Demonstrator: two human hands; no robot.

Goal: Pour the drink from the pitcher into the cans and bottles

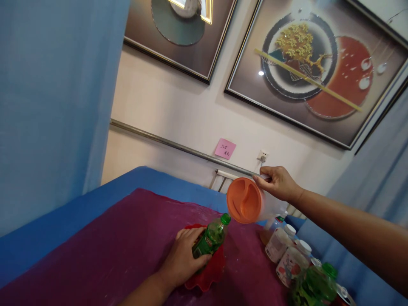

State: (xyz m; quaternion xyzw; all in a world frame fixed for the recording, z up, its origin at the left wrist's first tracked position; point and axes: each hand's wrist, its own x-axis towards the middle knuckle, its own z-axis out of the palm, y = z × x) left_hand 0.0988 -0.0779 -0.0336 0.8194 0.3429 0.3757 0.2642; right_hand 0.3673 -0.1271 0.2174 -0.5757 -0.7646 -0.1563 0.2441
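My left hand (178,259) is wrapped round a green plastic bottle (210,240) with a green cap. The bottle leans to the right over a red scalloped dish (212,272); whether its base touches the dish is hidden. My right hand (280,185) grips the handle of a translucent pitcher (270,206), its fingers closed. The pitcher is tipped on its side, so its orange lid (245,199) faces left and toward me, just above and right of the bottle's cap.
A purple sheet (127,246) covers much of the blue surface (159,178). Along the right stand white-capped jars (291,265), a clear bottle (270,225) and a larger green bottle (314,287). A metal rail (178,146) runs along the wall. Blue curtains (54,106) hang on both sides.
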